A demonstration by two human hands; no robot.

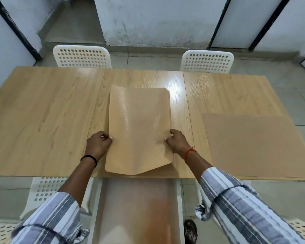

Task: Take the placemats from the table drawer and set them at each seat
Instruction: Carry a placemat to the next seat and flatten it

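At far left the wooden surface (pixel 42 111) spans the frame, with a white perforated chair (pixel 82 56) beyond its far edge at upper left. Left of centre, the left grip (pixel 98 144) pinches the left edge of a stack of tan mats (pixel 139 131), thumb on top, fingers curled under. The stack lies in the middle of the frame, bowed upward, its near end overhanging the open drawer (pixel 137 208) at bottom centre. The right grip (pixel 177 140) pinches the stack's right edge the same way. A second chair (pixel 207 61) stands at upper right. At right, one mat (pixel 257 147) lies flat on the surface.
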